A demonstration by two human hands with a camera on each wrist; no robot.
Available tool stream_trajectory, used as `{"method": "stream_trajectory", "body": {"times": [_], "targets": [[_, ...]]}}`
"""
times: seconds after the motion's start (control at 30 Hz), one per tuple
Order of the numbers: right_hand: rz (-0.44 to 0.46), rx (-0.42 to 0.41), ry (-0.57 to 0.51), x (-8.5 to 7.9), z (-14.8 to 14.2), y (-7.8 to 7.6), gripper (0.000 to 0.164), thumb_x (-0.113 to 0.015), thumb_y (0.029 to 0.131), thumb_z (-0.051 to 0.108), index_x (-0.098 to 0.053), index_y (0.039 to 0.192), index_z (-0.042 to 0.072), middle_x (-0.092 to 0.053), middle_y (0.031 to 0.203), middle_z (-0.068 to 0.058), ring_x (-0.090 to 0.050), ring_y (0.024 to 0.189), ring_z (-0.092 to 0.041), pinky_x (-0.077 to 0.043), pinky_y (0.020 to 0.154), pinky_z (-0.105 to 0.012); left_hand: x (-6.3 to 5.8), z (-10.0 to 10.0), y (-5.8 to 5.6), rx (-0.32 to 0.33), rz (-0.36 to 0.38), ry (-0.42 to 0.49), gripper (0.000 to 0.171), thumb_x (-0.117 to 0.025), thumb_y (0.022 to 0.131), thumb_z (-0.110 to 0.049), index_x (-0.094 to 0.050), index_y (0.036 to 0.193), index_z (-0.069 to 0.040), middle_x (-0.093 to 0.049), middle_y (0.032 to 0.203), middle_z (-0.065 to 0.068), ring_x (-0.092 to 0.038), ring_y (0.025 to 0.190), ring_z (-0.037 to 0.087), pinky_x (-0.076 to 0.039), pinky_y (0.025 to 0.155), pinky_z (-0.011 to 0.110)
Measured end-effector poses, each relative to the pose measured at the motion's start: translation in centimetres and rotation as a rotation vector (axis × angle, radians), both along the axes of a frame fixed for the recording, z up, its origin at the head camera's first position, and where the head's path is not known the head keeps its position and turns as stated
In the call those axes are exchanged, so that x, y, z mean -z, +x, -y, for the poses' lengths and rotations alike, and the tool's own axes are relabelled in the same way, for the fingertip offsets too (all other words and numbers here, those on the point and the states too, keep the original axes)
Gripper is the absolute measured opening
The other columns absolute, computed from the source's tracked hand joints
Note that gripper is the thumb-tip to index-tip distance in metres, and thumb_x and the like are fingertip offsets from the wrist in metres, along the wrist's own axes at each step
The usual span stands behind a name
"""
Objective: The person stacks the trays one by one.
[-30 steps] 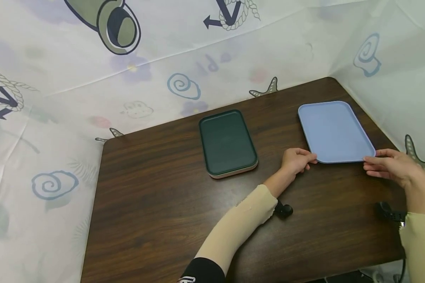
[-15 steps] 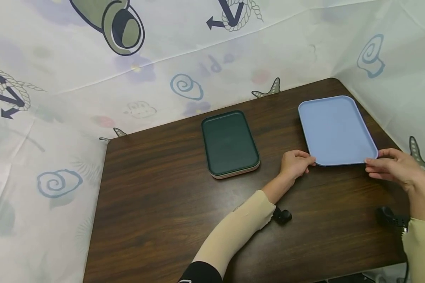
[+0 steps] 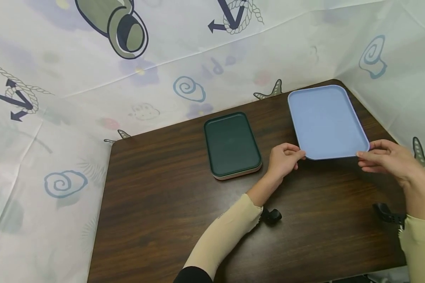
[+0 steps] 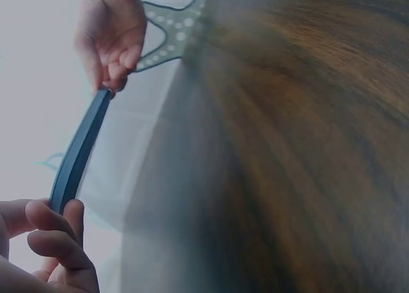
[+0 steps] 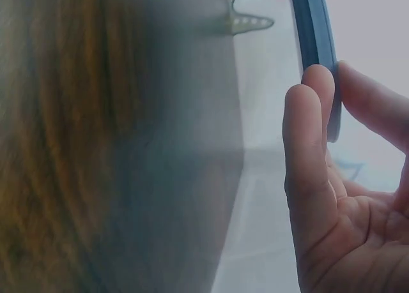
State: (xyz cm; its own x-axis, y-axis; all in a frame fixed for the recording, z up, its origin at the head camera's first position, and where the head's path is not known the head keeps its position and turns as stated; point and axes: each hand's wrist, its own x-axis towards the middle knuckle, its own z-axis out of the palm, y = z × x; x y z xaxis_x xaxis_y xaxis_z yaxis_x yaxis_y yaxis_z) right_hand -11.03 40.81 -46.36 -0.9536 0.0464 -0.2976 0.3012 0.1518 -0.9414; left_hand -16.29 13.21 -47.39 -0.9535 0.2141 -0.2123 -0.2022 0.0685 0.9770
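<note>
A light blue rectangular tray (image 3: 327, 122) is held by its near corners, raised off the table. My left hand (image 3: 283, 160) pinches the near left corner between thumb and fingers. At the near right corner my right hand (image 3: 393, 161) pinches the rim, thumb on top and fingers beneath. In the left wrist view the tray's edge (image 4: 80, 152) runs between both hands. The right wrist view shows the tray's edge (image 5: 316, 31) between thumb and fingertips. To the left, a dark green tray (image 3: 231, 143) lies on top of a small stack, with a pinkish edge (image 3: 239, 174) showing below it.
A dark wood-grain table (image 3: 156, 204) carries the stack. Behind and beside it hangs white printed cloth (image 3: 145, 86), close to the table's back and right edges. Dark wrist cameras (image 3: 270, 217) sit on both wrists, over beige sleeves (image 3: 223, 236).
Both hands have raised the blue tray from the table and moved it to the left, towards the green stack. The green stack stays in its place on the table.
</note>
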Motion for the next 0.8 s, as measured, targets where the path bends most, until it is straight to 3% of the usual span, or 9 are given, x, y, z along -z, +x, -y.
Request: {"method": "stream_trajectory", "body": {"times": [0.2, 0.4, 0.47, 0.6, 0.8], "targets": [[-0.065, -0.044, 0.085, -1.4, 1.6, -0.3, 0.034, -0.067, 0.093, 0.005, -0.038, 0.109, -0.004, -0.071, 0.077, 0.006, -0.070, 0.065, -0.014, -0.056, 0.060, -0.029, -1.1, 2.6, 0.3, 0.035, -0.090, 0.067, 0.009, -0.074, 0.086, -0.007, -0.066, 0.084, -0.009, -0.071, 0.078, 0.018, -0.047, 0.042, 0.017, -0.039, 0.043, 0.023], [-0.114, -0.081, 0.082, -2.5, 3.8, -0.6, 0.031, -0.066, 0.093, 0.004, -0.041, 0.110, -0.004, -0.072, 0.078, 0.004, -0.071, 0.066, -0.015, -0.057, 0.061, -0.031, -2.2, 5.3, 0.7, 0.030, -0.150, 0.100, 0.008, -0.073, 0.087, -0.005, -0.065, 0.085, -0.006, -0.069, 0.069, 0.003, -0.042, 0.039, 0.011, -0.037, 0.042, 0.023], [-0.116, -0.075, 0.093, -2.8, 4.9, -0.8, 0.032, -0.067, 0.093, 0.006, -0.042, 0.111, -0.002, -0.071, 0.077, 0.004, -0.071, 0.066, -0.015, -0.057, 0.061, -0.031, -2.5, 6.4, 0.9, 0.025, -0.168, 0.099, 0.008, -0.073, 0.087, -0.005, -0.065, 0.087, -0.005, -0.069, 0.070, 0.004, -0.041, 0.039, 0.012, -0.037, 0.042, 0.023], [-0.128, -0.107, 0.094, -3.3, 7.0, -1.3, 0.034, -0.068, 0.093, 0.007, -0.042, 0.113, -0.002, -0.070, 0.076, 0.002, -0.070, 0.066, -0.015, -0.057, 0.061, -0.032, -2.7, 8.8, 1.2, 0.012, -0.163, 0.088, 0.008, -0.072, 0.088, -0.007, -0.066, 0.090, -0.004, -0.070, 0.075, 0.011, -0.041, 0.039, 0.012, -0.037, 0.042, 0.024], [-0.167, -0.175, 0.100, -3.6, 10.4, -2.0, 0.038, -0.070, 0.092, 0.012, -0.043, 0.113, -0.003, -0.070, 0.077, 0.000, -0.070, 0.067, -0.017, -0.057, 0.061, -0.033, -2.5, 12.7, 1.7, -0.021, -0.139, 0.089, 0.013, -0.073, 0.087, -0.009, -0.064, 0.093, -0.002, -0.069, 0.075, 0.010, -0.041, 0.041, 0.011, -0.037, 0.044, 0.024]]}}
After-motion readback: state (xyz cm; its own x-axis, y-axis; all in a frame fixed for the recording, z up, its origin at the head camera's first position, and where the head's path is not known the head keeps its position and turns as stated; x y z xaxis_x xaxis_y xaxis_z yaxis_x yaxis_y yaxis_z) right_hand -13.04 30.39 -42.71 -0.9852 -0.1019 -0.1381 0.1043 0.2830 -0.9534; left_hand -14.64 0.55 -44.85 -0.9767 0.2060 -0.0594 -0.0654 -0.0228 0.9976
